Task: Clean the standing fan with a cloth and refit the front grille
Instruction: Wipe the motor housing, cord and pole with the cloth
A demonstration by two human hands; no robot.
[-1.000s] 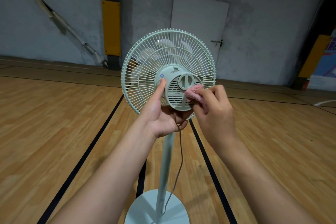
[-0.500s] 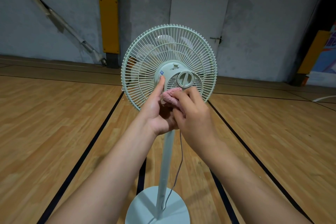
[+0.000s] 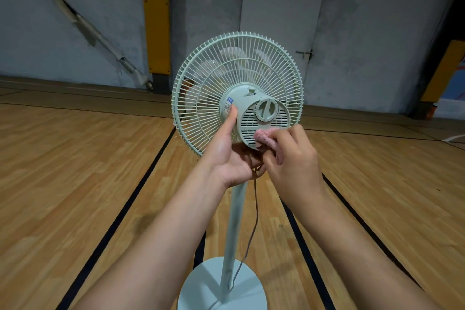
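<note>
The standing fan [image 3: 236, 98] is seen from behind, upright on a wooden court floor [image 3: 75, 171] marked with black lines. Its pale green rear grille [image 3: 201, 78] faces the camera, and translucent blades [image 3: 231, 58] can be made out through the wires. At the centre sits the motor housing [image 3: 247, 98], with a round knob [image 3: 267, 110] on its slotted back face and a small label [image 3: 229, 106] on its left side.

The left hand [image 3: 226, 156] is cupped under the housing, palm up; the thumb is stretched straight up along the housing's left side, its tip pressed right by the label, while the other fingers are curled underneath, mostly hidden. The right hand [image 3: 292, 156] is closed around a pink cloth [image 3: 266, 138], the fingers bunched tight on it, and the cloth is pressed against the lower right edge of the slotted back face, just below the knob.

Below the hands, the slim pole [image 3: 234, 234] runs down to a round base [image 3: 201, 292], and a thin power cord [image 3: 254, 229] hangs beside the pole. Behind the fan a grey concrete wall [image 3: 50, 20] is seen, with a pale door [image 3: 279, 22], a yellow padded column [image 3: 156, 35] and a slanting pipe [image 3: 83, 20]. Whether a front grille is fitted cannot be told from this side.
</note>
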